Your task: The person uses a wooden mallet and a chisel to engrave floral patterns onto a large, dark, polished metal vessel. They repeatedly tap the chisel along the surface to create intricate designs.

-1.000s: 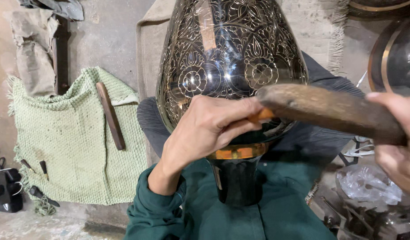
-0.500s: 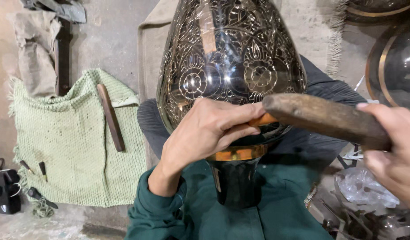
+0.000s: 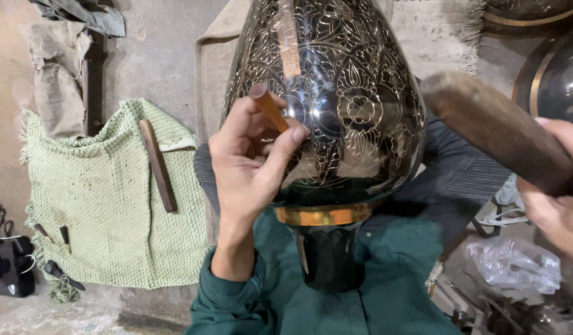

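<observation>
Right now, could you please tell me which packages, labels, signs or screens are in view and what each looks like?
Clear plastic bag: crumpled on the floor at lower right, see-through and greyish.
Tape strip: stuck upright on the engraved dark vase, narrow, tan.
No signs or screens show.
</observation>
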